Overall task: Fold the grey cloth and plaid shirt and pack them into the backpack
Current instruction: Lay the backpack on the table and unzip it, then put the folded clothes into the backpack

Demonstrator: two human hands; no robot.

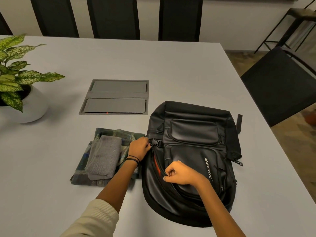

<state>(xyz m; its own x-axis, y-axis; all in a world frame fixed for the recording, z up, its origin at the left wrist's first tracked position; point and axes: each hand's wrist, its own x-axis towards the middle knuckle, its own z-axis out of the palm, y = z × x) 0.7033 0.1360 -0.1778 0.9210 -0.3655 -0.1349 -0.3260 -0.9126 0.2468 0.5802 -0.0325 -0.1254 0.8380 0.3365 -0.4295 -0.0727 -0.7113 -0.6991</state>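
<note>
A black backpack [193, 151] lies flat on the grey table, its main zip partly parted so that an orange lining shows along the left side. My left hand [139, 147] grips the backpack's left edge near the buckle. My right hand [179, 173] pinches the zip pull on the opening, fingers curled. Left of the backpack lies the folded plaid shirt [82, 175], green and dark checks. The folded grey cloth [104, 158] rests on top of it.
A potted plant [20, 79] in a white pot stands at the table's left. A recessed grey cable hatch [116, 98] sits in the table [51, 151] behind the clothes. Dark chairs line the far edge, and a black chair [282, 86] stands at the right.
</note>
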